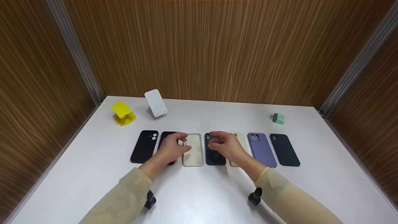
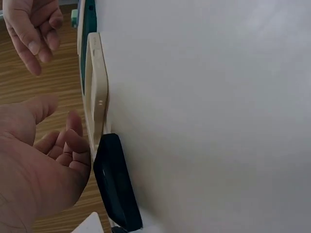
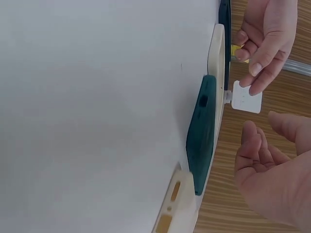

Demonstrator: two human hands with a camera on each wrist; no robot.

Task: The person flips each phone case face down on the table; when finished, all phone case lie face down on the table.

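My left hand (image 1: 172, 147) hovers over a dark phone case (image 1: 163, 137), covering part of it, fingers loosely bent and holding nothing. Just right of it lies a cream phone case (image 1: 193, 154), its hollow inside facing up. Above a dark green phone case (image 1: 215, 159) and a second cream case (image 1: 242, 137) is my right hand (image 1: 229, 147), also holding nothing, thumb and fingers apart. In the right wrist view the green case (image 3: 201, 141) lies beside the right hand (image 3: 272, 179). The left wrist view has the dark case (image 2: 116, 184) close to the left hand (image 2: 46, 165).
The row continues with a black case (image 1: 144, 147) at its left end, then a purple case (image 1: 263, 152) and another dark green case (image 1: 285, 151) on the right. Behind stand a yellow holder (image 1: 122, 113), a white stand (image 1: 156, 103) and a green plug adapter (image 1: 278, 118). Wood-grain panels enclose the white table (image 1: 199, 199).
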